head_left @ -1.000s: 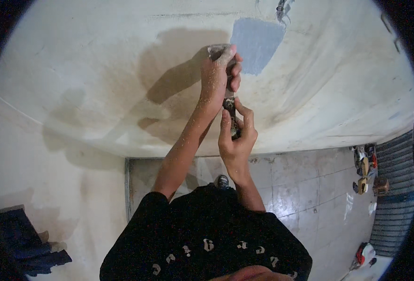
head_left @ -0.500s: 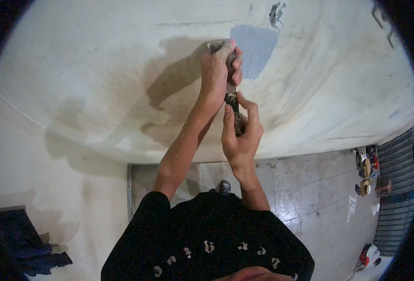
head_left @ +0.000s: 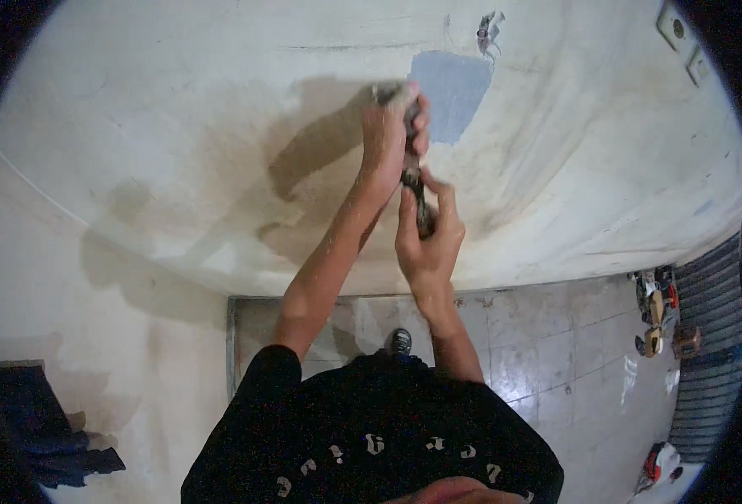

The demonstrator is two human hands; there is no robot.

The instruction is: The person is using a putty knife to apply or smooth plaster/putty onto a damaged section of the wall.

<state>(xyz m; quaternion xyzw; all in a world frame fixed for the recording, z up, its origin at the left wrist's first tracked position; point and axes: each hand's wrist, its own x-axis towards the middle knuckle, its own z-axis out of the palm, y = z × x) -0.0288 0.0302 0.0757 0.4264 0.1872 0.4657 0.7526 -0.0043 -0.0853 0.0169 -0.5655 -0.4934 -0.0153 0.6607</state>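
Observation:
A dark, dirty scraper-like tool (head_left: 415,183) is held upright in both hands against the off-white wall (head_left: 556,168). My left hand (head_left: 388,139) is closed round its upper part, just left of a pale blue-grey patch (head_left: 455,92). My right hand (head_left: 430,248) grips the lower part with thumb and fingers. Pale flecks of dust lie on my left forearm. Above the patch is a small damaged spot (head_left: 487,34) in the wall, too small to make out fully. The tool's exact shape is mostly hidden by my fingers.
Two wall fittings (head_left: 678,29) sit at upper right. A tiled floor (head_left: 556,353) runs below. Assorted items (head_left: 655,315) lie beside a ribbed metal shutter (head_left: 707,370), with a red-and-white item (head_left: 663,466) lower down. Dark cloth (head_left: 47,424) is at lower left.
The view has shifted, bringing more of the upper-right fittings in and moving the patch slightly left in the picture. Both hands keep their grip on the tool, with small movements.

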